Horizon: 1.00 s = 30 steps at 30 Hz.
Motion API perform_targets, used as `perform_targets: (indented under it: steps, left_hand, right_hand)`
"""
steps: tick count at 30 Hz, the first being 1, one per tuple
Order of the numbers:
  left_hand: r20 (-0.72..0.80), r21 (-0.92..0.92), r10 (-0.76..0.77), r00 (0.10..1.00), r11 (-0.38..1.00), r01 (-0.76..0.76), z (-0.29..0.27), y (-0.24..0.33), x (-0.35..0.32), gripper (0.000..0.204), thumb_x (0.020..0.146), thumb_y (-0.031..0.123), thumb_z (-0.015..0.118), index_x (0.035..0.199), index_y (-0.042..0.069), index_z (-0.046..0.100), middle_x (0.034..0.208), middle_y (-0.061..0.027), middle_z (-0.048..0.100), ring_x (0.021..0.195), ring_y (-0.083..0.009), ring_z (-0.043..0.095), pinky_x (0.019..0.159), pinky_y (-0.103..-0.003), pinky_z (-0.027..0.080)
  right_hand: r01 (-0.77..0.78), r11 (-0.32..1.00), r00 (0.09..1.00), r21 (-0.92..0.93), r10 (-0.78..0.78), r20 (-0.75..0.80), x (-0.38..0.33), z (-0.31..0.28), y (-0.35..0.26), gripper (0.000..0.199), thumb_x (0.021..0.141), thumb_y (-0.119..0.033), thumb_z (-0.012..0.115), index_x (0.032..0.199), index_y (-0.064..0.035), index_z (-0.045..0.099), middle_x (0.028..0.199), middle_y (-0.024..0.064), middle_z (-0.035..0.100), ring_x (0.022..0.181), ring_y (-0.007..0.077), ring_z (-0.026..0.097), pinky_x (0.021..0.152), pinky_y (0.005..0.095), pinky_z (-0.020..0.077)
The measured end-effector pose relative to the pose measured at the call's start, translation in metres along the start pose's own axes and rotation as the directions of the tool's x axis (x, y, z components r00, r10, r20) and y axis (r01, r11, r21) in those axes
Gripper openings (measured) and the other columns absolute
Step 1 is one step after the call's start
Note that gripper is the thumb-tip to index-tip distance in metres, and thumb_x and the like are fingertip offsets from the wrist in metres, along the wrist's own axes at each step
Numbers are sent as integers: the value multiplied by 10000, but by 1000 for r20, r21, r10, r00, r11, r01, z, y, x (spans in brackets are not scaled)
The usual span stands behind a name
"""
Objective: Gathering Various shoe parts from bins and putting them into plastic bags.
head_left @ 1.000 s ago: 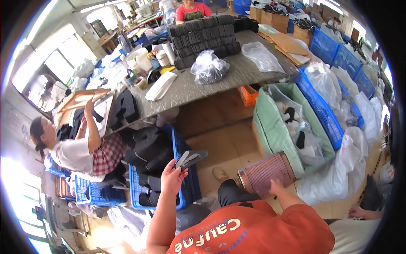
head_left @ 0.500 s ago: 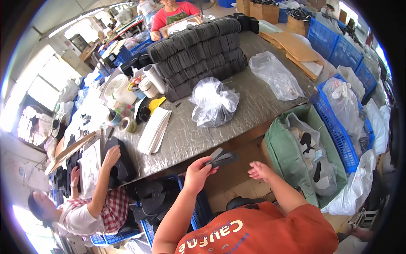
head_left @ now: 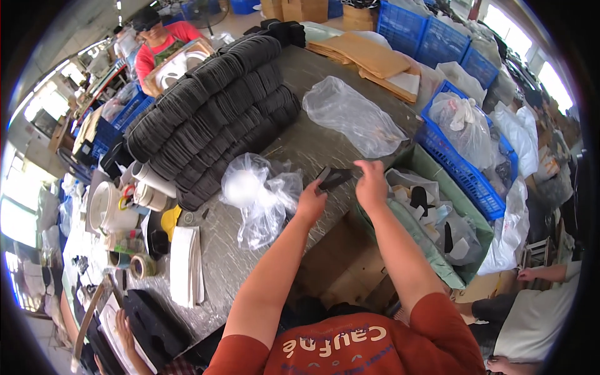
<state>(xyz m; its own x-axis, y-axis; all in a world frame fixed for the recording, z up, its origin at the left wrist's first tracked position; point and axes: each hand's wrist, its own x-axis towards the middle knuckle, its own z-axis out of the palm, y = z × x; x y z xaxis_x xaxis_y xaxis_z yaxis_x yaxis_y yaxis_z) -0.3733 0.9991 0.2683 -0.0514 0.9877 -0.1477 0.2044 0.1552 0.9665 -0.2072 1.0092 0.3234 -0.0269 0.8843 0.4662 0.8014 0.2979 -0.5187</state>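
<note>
At the far left of the grey table (head_left: 312,144) another person's hand (head_left: 122,324) rests on a black sheet, and near it lie one roll of tape (head_left: 143,267), a stack of white strips (head_left: 185,265) and one white bucket (head_left: 107,207) with two paper rolls (head_left: 152,182) beside it. Further in, rows of black pieces (head_left: 215,109) are piled in a long curved heap across the table; they are too many to count. In front of the heap sits one crumpled clear bag (head_left: 259,194) with something white inside. The person's left hand (head_left: 311,201) is raised just right of that bag, fingers closed on the lower end of a small dark flat piece (head_left: 334,178), which is held in the air above the table's near edge. The right hand (head_left: 371,183) is at the other end of the same piece, with thumb and fingers pinched together there; whether they grip it or only touch it cannot be told. Beyond the hands lies a second, flatter clear bag (head_left: 356,115), and behind it a stack of brown card sheets (head_left: 369,57). To the right, below the table edge, stands one green bag (head_left: 431,250) of black and white scraps, then four blue crates (head_left: 465,169), the nearest holding a filled clear bag. At the far right edge another seated person's hand (head_left: 528,274) shows.
</note>
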Motion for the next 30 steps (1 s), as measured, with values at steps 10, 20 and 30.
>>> perform_targets:
  steps: [10, 20, 30]
  left_hand:
    - [19, 387, 567, 823, 755, -529, -129, 69, -98, 252, 699, -6, 620, 946, -3, 571, 950, -154, 588, 870, -311, 561, 811, -387, 430]
    - [-23, 725, 289, 957, 664, -183, -184, 23, -62, 263, 711, 60, 614, 962, 6, 556, 844, -144, 572, 796, -328, 538, 743, -404, 414]
    - [-250, 415, -109, 962, 886, 208, -149, 27, -65, 375, 683, 158, 664, 966, -57, 545, 907, -202, 593, 850, -302, 589, 741, -350, 462]
  right_hand:
    - [-164, 873, 984, 460, 110, 141, -55, 7, -94, 257, 717, -14, 592, 963, -67, 541, 907, 140, 490, 787, 292, 522, 667, 350, 433]
    - [-19, 836, 958, 548, -142, 249, -21, 55, -116, 230, 666, 34, 585, 878, -55, 587, 825, 120, 546, 785, 310, 541, 677, 375, 444]
    - [260, 704, 832, 661, -511, 217, -67, 63, -149, 150, 673, -64, 621, 819, -81, 591, 879, 52, 564, 892, 256, 517, 776, 382, 404]
